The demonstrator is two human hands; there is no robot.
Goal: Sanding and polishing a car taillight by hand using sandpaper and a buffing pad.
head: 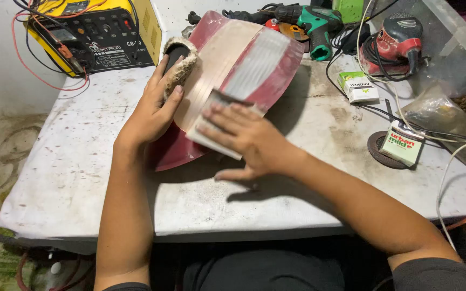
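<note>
Red panel (268,81), a curved body piece with a pale sanded band down its middle, lies across the white table (71,178), one end propped over a fuzzy pad (182,67). It looks like a thin, stiff shell, light enough to slide under pressure, so I would judge it best steadied at its upper edge near the pad, where the left hand (152,110) now rests, fingers curled around that edge and the pad. The right hand (244,137) lies spread and flat, pressing a folded sheet of sandpaper (211,124) against the panel's lower part. The painted skin probably scratches easily.

Beyond the panel's far end sit a green drill (314,24) and a red power sander (397,46) with tangled cords. To the panel's left stands a yellow charger box (90,32) with red leads. To its right lie two small cartons (358,86) and a dark grinding disc (379,151). The tabletop is dusty and stained; a bare wall rises behind the charger.
</note>
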